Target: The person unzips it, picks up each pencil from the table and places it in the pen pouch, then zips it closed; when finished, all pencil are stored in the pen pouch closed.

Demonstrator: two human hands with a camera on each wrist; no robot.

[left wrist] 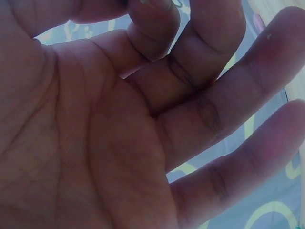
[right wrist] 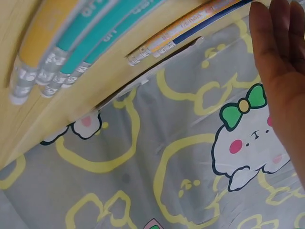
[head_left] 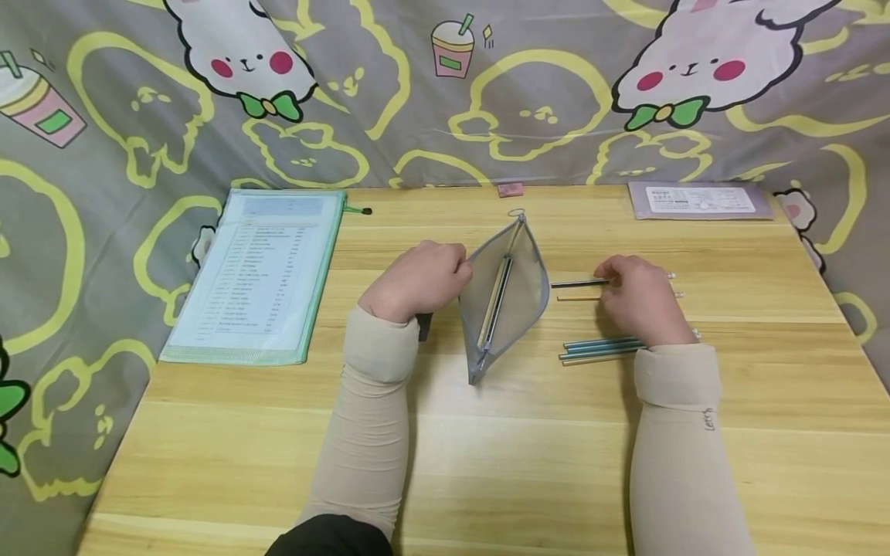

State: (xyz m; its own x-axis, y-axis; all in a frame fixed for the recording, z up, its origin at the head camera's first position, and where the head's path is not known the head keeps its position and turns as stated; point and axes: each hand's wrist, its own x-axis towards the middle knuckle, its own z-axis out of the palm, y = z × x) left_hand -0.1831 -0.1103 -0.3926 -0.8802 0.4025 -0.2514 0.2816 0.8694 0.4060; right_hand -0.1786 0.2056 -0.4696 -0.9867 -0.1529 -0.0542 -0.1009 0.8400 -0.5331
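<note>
My left hand (head_left: 424, 279) pinches the left edge of a grey zip pouch (head_left: 526, 289), which stands with its mouth spread. Inside the pouch lie a yellowish pencil and a dark pencil (head_left: 497, 303). In the left wrist view the thumb and index finger bend together, while the other fingers (left wrist: 228, 112) are loosely extended. To the right of the pouch, my right hand (head_left: 643, 297) pinches a dark blue pencil (head_left: 577, 284) at the table surface. A yellow pencil (head_left: 577, 299) lies just beside it. Several teal and yellow pencils (head_left: 598, 349) lie below that hand, their erasers pointing right.
A mint-edged zip folder (head_left: 257, 270) with a printed sheet lies at the left. Toward the back edge are a small pink eraser-like block (head_left: 511, 190) and a purple labelled packet (head_left: 702, 201). Patterned cloth (head_left: 417, 100) hangs behind the wooden table (head_left: 528, 479).
</note>
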